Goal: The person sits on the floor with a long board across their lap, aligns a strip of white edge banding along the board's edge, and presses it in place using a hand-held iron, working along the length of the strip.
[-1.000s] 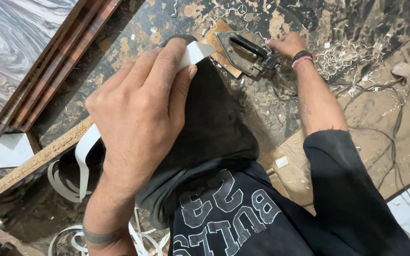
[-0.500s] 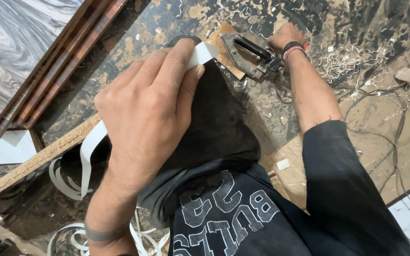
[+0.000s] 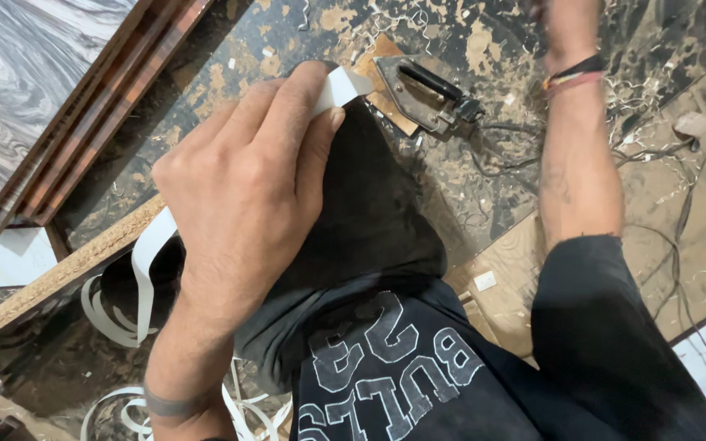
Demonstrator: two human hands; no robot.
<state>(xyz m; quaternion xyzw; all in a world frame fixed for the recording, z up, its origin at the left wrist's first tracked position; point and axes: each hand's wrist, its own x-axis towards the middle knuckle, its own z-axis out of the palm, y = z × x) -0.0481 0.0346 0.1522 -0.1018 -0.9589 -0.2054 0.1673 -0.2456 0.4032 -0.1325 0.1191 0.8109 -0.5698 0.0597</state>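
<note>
My left hand (image 3: 243,184) pinches white tape (image 3: 338,86) against the dark panel (image 3: 377,204). Right hand (image 3: 561,16) mostly out of frame above the iron (image 3: 422,91), grip unclear.

The person wears a dark short-sleeved shirt (image 3: 418,367) with pale block lettering at the lower centre, a thin grey band (image 3: 175,402) on the left wrist at lower left, and dark and reddish bracelets (image 3: 575,73) on the right wrist at upper right.
</note>
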